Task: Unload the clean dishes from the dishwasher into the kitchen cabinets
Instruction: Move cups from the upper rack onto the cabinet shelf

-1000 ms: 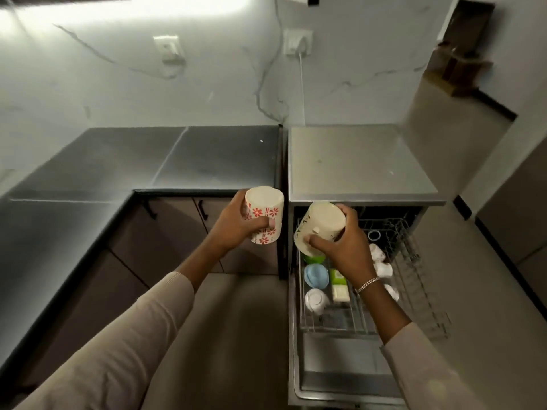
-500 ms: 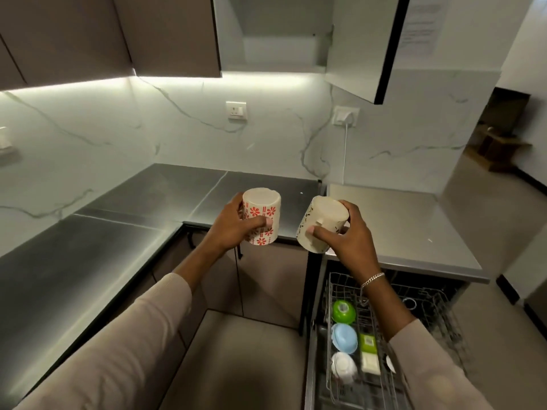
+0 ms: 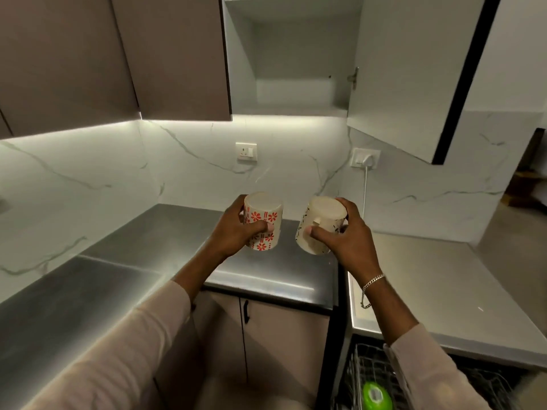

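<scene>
The left hand grips a red-flowered mug and the right hand a speckled mug, both base up over the bench. This looks like the carrying step. Next, each mug probably needs raising and turning into the open cabinet above.

**Counts: 2 mugs, 2 hands, 2 sockets**

Mugs: 2, one red-flower mug and one speckled mug. Hands: 2, left hand and right hand, one mug in each. Bracelets: 1, a chain bracelet on the right wrist. Wall sockets: 2, left socket and right socket. Cords: 1 white cord. Open cabinets: 1 open cabinet, with 1 cabinet door swung out. Lower doors show 1 black handle. Wire racks: 1 dishwasher rack, with 1 green round item in view.
</scene>
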